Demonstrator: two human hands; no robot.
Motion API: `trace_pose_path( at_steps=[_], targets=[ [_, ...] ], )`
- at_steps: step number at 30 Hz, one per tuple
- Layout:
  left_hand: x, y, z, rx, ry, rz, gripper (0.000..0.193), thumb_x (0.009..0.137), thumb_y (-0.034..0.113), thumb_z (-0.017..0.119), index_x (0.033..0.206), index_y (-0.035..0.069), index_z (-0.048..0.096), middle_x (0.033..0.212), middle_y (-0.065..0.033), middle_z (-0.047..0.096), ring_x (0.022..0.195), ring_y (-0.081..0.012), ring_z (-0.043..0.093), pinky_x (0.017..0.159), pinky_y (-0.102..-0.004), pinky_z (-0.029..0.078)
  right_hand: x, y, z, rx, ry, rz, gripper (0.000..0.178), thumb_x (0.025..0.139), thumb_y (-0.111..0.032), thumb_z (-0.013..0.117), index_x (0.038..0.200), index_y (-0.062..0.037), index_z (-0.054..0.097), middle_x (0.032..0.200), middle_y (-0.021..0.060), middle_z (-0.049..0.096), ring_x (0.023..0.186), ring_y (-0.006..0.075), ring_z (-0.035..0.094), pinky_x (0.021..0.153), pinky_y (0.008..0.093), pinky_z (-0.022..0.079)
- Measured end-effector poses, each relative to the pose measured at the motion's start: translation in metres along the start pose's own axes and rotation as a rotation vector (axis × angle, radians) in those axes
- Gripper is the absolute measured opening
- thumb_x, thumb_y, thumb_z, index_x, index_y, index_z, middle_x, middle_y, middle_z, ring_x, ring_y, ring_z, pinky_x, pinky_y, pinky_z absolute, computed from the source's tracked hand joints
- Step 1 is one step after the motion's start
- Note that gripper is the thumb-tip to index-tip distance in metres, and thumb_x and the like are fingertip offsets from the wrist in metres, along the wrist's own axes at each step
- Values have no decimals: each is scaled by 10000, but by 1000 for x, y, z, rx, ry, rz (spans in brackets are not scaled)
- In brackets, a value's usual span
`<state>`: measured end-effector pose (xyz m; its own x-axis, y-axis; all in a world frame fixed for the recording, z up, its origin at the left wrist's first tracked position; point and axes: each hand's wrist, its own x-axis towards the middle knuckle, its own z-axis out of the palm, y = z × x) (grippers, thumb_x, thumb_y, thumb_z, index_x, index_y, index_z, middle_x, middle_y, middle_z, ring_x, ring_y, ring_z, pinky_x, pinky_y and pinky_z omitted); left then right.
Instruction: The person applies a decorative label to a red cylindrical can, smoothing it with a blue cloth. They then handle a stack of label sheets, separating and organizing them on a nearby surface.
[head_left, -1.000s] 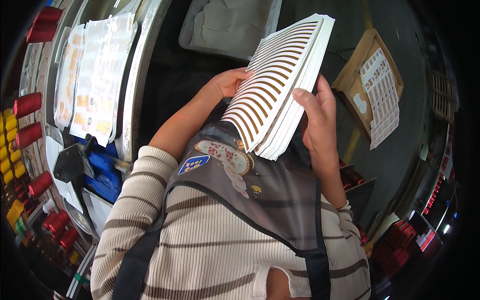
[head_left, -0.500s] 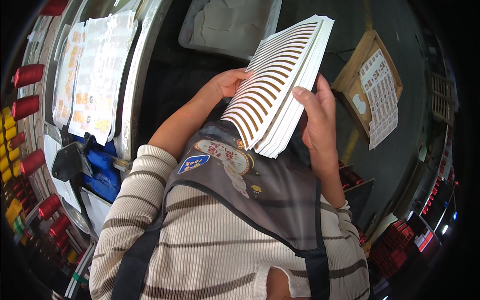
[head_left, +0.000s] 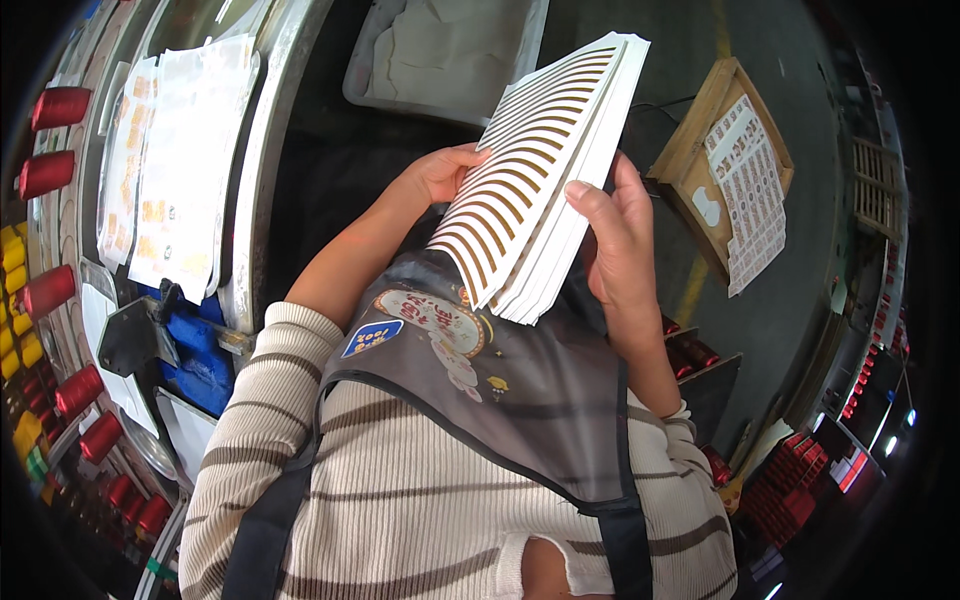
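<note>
1. Firstly, nearest: a dark apron (head_left: 540,430) covers the wearer's front from the clock's hub toward 5 o'clock, presumably to shield the striped sweater (head_left: 400,470).

2. The stack (head_left: 540,160), white sheets with curved brown stripes on the top face, is held tilted at 1 o'clock. Its lower end overlaps the apron in view; contact cannot be determined.

3. The left hand (head_left: 440,178), just short of 12 o'clock, is partly closed on the stack's left edge. Its other fingers are mostly hidden. Purpose, in my judgement: steadying that side.

4. The right hand (head_left: 622,235), at 2 o'clock, is half open around the stack's thickness, thumb on the layered edges, fingers behind. The thumb probably checks loose edges from slipping apart.

5. Between 9 and 10 o'clock, printed sheets (head_left: 195,160) lie flat on a table (head_left: 280,110), a placing that likely limits curling. A blue fixture (head_left: 195,360) sits near 9.

6. Near 12 o'clock, a tub (head_left: 410,106) contains pale pieces; its walls presumably confine them.

7. At 2 o'clock, beyond the right hand, a wooden tray (head_left: 690,165) bears more sheets (head_left: 750,190), overhanging its edge.

8. Toward the rim: red spools (head_left: 48,175) at 10 o'clock, apparently ranked for access; a pallet (head_left: 877,190) between 2 and 3.
</note>
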<state>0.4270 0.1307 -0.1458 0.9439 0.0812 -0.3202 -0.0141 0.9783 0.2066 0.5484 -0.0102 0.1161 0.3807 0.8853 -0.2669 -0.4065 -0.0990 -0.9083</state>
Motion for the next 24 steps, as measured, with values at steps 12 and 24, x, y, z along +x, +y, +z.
trace_pose_path(
  at_steps=[12,24],
  targets=[
    [-1,-1,1,-14,-11,-2,463,904,153,649,1311,-13,503,1207,-167,643,1064,-243,662,953,-388,531,0,1,0,-6,-10,-23,397,886,-52,611,1244,55,478,1118,135,633,994,147,624,896,285,496],
    [-2,0,0,-11,6,-15,472,903,145,648,1318,-21,498,1202,-171,649,1057,-243,669,951,-391,534,0,2,-1,-7,-13,-10,409,886,-63,620,1249,58,473,1124,129,626,1008,142,612,907,289,488]
  ],
)
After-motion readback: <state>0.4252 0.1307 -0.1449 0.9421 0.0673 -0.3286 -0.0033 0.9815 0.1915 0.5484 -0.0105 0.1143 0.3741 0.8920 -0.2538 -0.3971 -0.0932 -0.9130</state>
